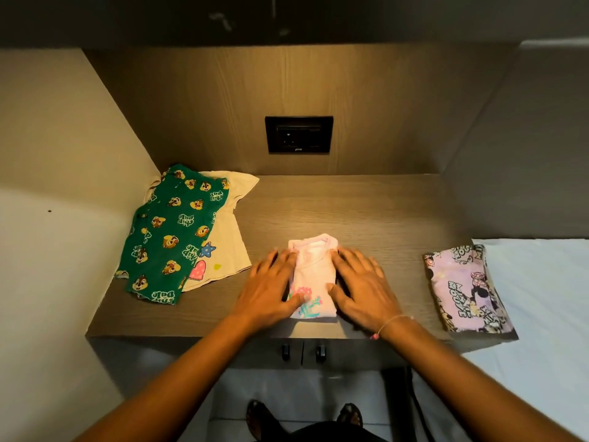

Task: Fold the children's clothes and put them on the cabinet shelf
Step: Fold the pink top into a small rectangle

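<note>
A small pink garment [314,272] with a flower print lies folded into a narrow packet near the front of the wooden cabinet top [366,212]. My left hand [271,288] lies flat against its left side, fingers spread, and my right hand [361,283] presses flat on its right side. Neither hand grips the cloth. To the left, unfolded green cartoon-print trousers [169,237] lie over a cream shirt [228,247]. A folded lilac cartoon-print garment [465,288] rests at the right end of the cabinet top.
A black wall socket [299,134] sits in the wooden back panel. Walls close in the left side. A white bed sheet [541,298] adjoins the cabinet on the right. Two dark door handles [302,352] show below the front edge.
</note>
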Demonstrator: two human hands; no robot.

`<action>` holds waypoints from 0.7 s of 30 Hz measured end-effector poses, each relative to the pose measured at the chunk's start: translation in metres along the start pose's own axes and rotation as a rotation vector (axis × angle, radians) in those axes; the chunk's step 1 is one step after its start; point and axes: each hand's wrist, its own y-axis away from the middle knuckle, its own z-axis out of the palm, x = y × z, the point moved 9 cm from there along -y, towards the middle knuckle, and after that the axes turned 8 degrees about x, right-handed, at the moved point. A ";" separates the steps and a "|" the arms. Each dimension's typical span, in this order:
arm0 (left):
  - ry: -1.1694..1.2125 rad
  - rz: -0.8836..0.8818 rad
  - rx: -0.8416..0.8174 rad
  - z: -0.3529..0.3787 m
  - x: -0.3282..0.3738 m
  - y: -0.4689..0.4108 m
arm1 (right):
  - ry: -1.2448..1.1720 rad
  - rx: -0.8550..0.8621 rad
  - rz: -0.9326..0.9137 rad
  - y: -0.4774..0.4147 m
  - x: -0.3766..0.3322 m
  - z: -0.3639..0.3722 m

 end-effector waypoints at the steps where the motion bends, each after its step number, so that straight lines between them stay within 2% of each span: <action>1: 0.059 -0.106 0.119 -0.009 -0.004 0.003 | -0.037 0.089 0.094 0.004 0.004 -0.009; 3: 0.043 -0.286 0.209 -0.015 -0.011 0.006 | -0.062 0.109 0.293 0.007 0.010 -0.009; 6: 0.075 -0.455 0.095 -0.005 -0.015 -0.001 | -0.041 0.004 0.451 0.000 0.008 0.004; 10: 0.282 -0.619 0.021 0.002 -0.018 -0.012 | -0.246 -0.071 0.613 -0.012 0.007 0.016; 14: 0.431 -0.652 0.125 -0.002 -0.018 -0.011 | -0.325 0.015 0.664 -0.010 -0.001 0.015; 17: 0.605 -0.677 0.174 -0.004 -0.019 -0.005 | -0.550 0.085 0.719 -0.006 -0.004 0.017; 21: 0.803 -0.574 0.257 -0.017 0.012 -0.012 | -0.871 0.220 0.738 0.005 0.016 -0.005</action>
